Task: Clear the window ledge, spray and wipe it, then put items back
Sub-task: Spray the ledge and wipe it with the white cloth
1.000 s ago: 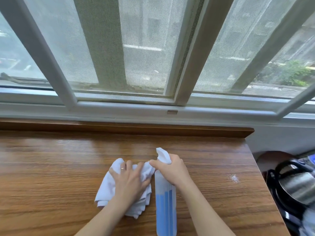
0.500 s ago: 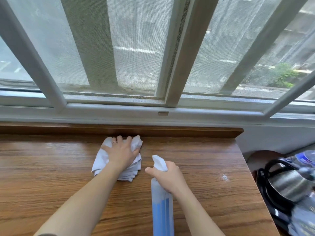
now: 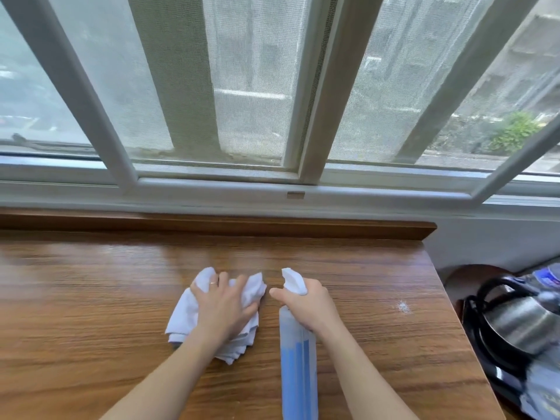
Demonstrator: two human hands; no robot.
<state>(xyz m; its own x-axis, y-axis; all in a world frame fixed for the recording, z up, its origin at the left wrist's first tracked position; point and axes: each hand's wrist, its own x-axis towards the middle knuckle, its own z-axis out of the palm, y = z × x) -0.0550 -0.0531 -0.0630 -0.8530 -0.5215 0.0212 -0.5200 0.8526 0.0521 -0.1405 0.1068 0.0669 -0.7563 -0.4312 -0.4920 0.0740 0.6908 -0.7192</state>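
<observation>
Two hands work mid-table: the left hand (image 3: 225,307) presses spread fingers on the cloth (image 3: 185,316); the right hand (image 3: 306,304) grips the spray bottle (image 3: 298,371), nozzle toward the window, a white speck (image 3: 403,307) lying to its right.

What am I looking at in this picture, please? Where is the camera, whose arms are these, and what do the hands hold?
There is no machine: a person wears a wide-angle camera on the head, looking forward and down, so you see that person's own two arms. In front is a wooden ledge under a window. The left hand presses a white cloth flat on the wood. The right hand grips a spray bottle holding blue liquid, nozzle pointing toward the window. A small white speck lies on the wood to the right. Beyond the ledge's right end stands a metal kettle.
</observation>
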